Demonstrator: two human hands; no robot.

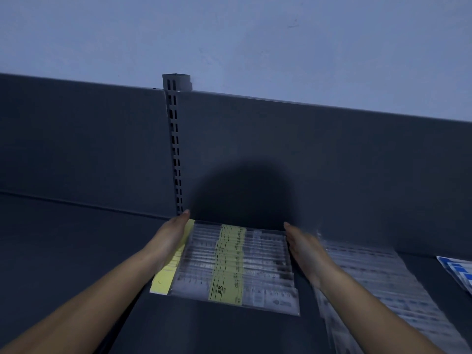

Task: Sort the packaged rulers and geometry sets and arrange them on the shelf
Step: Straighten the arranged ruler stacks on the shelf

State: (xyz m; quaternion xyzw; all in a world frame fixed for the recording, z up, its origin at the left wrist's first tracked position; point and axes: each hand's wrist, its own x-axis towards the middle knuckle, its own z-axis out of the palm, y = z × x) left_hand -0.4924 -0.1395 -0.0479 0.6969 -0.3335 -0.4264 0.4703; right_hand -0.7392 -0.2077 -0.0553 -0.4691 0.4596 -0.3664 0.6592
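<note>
A fanned row of clear packaged rulers with yellow labels (229, 267) lies flat on the dark shelf (76, 251). My left hand (171, 238) is flat and edge-on against the row's left side, over the yellow header cards. My right hand (304, 246), blurred, presses flat against the row's right side. Neither hand grips anything. A second row of clear packaged rulers (378, 284) lies to the right, partly under my right forearm.
Blue-and-white packages (457, 272) sit at the far right edge of the shelf. A slotted upright post (175, 149) rises from the shelf's dark back panel (306, 149). A pale wall shows above.
</note>
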